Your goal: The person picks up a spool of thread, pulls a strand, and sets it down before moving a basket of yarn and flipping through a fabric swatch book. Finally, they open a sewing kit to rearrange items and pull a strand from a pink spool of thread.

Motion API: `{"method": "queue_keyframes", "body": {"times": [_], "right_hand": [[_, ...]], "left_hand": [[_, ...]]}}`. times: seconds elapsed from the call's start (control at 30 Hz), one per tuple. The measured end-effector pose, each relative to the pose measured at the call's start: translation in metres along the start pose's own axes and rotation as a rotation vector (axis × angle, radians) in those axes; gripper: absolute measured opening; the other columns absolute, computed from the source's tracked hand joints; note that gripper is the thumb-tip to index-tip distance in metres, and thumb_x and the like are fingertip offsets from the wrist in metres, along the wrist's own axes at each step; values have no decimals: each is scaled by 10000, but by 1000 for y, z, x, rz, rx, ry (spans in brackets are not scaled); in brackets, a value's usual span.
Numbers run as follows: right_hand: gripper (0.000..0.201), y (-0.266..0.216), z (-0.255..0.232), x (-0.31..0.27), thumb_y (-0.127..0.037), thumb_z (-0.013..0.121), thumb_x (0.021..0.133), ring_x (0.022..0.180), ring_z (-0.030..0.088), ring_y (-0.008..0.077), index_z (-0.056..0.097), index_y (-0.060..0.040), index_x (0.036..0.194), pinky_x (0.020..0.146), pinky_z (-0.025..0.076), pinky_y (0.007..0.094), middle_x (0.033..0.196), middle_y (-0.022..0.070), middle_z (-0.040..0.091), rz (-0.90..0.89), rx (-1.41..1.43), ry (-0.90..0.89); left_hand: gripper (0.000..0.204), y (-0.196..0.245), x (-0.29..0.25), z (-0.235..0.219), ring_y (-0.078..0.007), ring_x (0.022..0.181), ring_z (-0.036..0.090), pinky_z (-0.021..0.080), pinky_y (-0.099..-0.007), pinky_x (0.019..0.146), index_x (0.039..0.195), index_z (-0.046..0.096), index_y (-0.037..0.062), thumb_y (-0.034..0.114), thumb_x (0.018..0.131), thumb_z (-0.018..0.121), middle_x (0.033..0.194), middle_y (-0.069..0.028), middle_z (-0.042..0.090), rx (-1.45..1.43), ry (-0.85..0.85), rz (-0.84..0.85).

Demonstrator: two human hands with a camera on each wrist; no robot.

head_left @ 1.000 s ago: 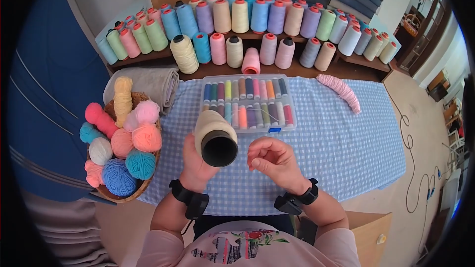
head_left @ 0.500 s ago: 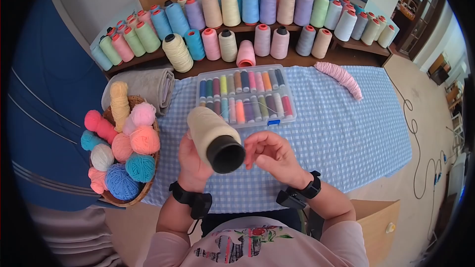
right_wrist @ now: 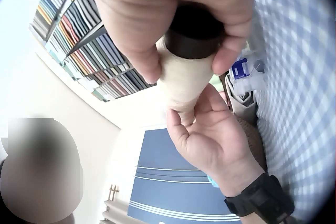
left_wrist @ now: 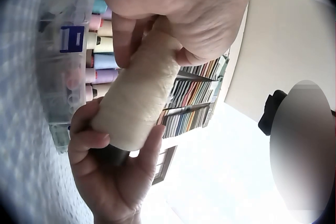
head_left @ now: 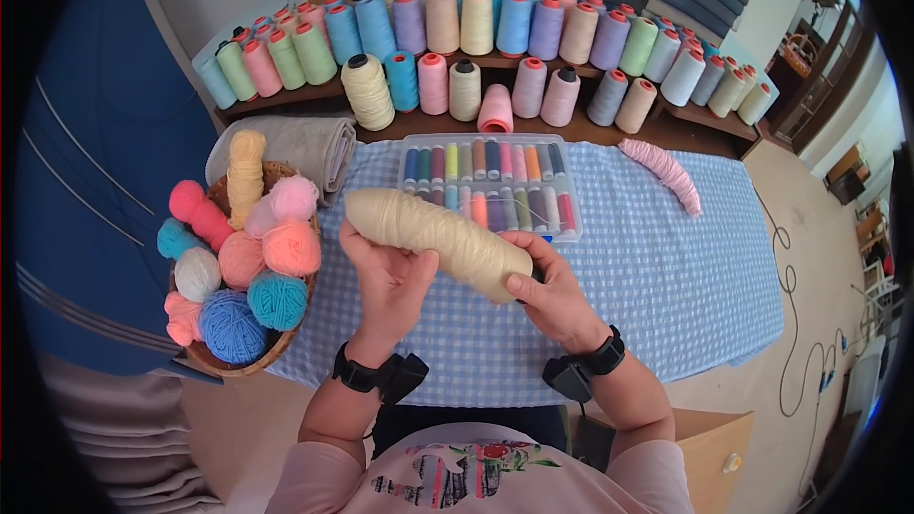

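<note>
Gripping a ridged, cream thread cone [head_left: 447,246]: right hand [head_left: 557,297] round its dark-cored base, left hand [head_left: 386,287] pinching the narrower end. Cone tilted above the gingham-covered tabletop [head_left: 647,309]. Wicker basket [head_left: 278,347] of matte yarn balls [head_left: 276,301] along left edge; clear plastic spool case [left_wrist: 59,82] towards far edge; wooden shelf [head_left: 409,124] beyond.
</note>
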State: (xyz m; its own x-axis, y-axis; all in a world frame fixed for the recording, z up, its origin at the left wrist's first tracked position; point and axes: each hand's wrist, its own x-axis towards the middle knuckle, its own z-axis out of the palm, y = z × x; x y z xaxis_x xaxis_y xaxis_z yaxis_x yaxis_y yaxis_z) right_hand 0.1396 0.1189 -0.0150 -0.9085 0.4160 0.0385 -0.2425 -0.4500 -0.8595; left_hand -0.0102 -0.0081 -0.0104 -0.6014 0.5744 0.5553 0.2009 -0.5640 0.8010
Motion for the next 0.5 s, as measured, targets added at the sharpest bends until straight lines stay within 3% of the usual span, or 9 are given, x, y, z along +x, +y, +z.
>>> {"method": "queue_keyframes", "body": {"times": [0.07, 0.17, 0.23, 0.27, 0.33, 0.43, 0.5], "right_hand": [[540, 3, -4, 1, -208, 722, 811, 997, 535, 128, 451, -45, 1249, 826, 479, 288, 1139, 54, 537, 18, 42, -15], [551, 3, -3, 0, -252, 710, 820, 995, 550, 145, 442, -50, 1256, 805, 492, 303, 1149, 58, 539, 47, 122, -53], [557, 5, -1, -1, -287, 697, 830, 998, 555, 153, 435, -51, 1260, 796, 498, 311, 1151, 60, 539, 63, 156, -82], [565, 7, -1, -2, -321, 677, 840, 997, 557, 158, 423, -53, 1269, 791, 501, 317, 1153, 65, 538, 120, 184, -136], [576, 12, 1, -3, -355, 657, 851, 996, 560, 163, 412, -54, 1278, 785, 503, 322, 1155, 70, 537, 184, 208, -193], [616, 19, 6, -4, -399, 636, 856, 1009, 555, 171, 386, -56, 1303, 784, 508, 324, 1182, 81, 516, 249, 161, -241], [648, 17, 8, -3, -374, 661, 844, 1023, 547, 180, 365, -53, 1323, 781, 515, 331, 1208, 90, 490, 207, 134, -225]], "left_hand": [[757, 6, 1, 5, -210, 1155, 473, 386, -380, 1001, 1376, 67, 79, -37, 832, 581, 1284, -129, 383, -32, 57, 26], [746, 11, 5, 8, -217, 1167, 469, 391, -393, 999, 1381, 138, 84, 67, 835, 645, 1273, -118, 405, -238, 129, -54], [683, 8, 5, 3, -224, 1176, 468, 405, -410, 987, 1350, 284, 101, 208, 820, 702, 1255, -94, 439, -519, -5, -236], [683, 9, 3, 4, -224, 1176, 468, 405, -410, 987, 1350, 284, 101, 208, 820, 702, 1255, -94, 439, -522, 5, -232], [531, 11, -1, 7, -232, 1150, 489, 427, -424, 960, 1213, 446, 106, 304, 804, 721, 1161, -68, 499, -590, -70, -306], [368, 3, -7, -2, -232, 1085, 521, 423, -420, 949, 1110, 474, 105, 318, 859, 640, 1057, -47, 525, -636, -166, -322], [329, 0, -6, -5, -238, 1053, 534, 439, -429, 930, 1061, 477, 111, 296, 855, 655, 1024, -50, 526, -636, -89, -330]]}}
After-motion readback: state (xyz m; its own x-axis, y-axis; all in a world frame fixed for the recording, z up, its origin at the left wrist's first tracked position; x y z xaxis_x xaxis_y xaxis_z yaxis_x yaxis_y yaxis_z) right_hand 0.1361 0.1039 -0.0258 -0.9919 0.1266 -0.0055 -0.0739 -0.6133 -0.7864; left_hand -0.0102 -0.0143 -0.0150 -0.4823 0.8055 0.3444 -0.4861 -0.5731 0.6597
